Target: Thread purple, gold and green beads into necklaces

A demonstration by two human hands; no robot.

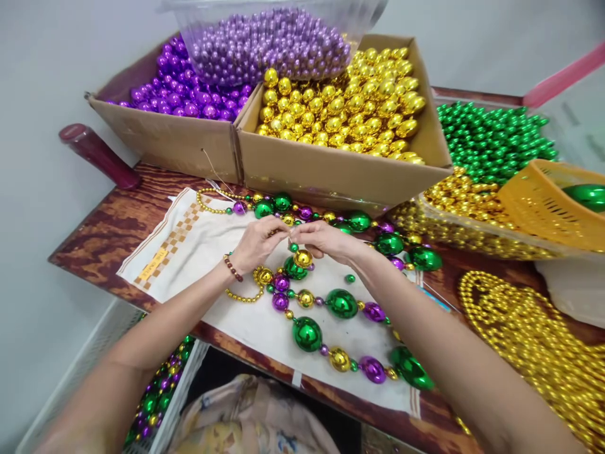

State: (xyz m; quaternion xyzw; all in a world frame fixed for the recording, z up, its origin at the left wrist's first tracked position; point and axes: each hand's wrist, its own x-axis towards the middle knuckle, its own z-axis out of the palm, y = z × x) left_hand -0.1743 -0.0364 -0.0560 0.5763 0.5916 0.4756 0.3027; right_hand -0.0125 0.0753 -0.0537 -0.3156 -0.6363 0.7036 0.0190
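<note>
My left hand [258,244] and my right hand [326,241] meet above a white cloth [177,252], fingertips pinched together. Between them they grip one end of a bead necklace [342,304] of green, gold and purple beads. A small green bead and a gold one hang right under the fingertips. The rest of that necklace lies in loops on the cloth, partly hidden by my right forearm. The thin cord at the fingertips is too fine to make out. A loose small green bead [350,278] rests near my right wrist. Another bead strand [282,202] runs behind my hands.
Cardboard boxes hold purple beads [189,101] and gold beads [340,113], with a clear tub [274,47] of lilac beads on top. Green beads [496,142] and an orange basket [543,202] stand right, gold strands [534,347] below. A dark red bottle [101,154] stands left.
</note>
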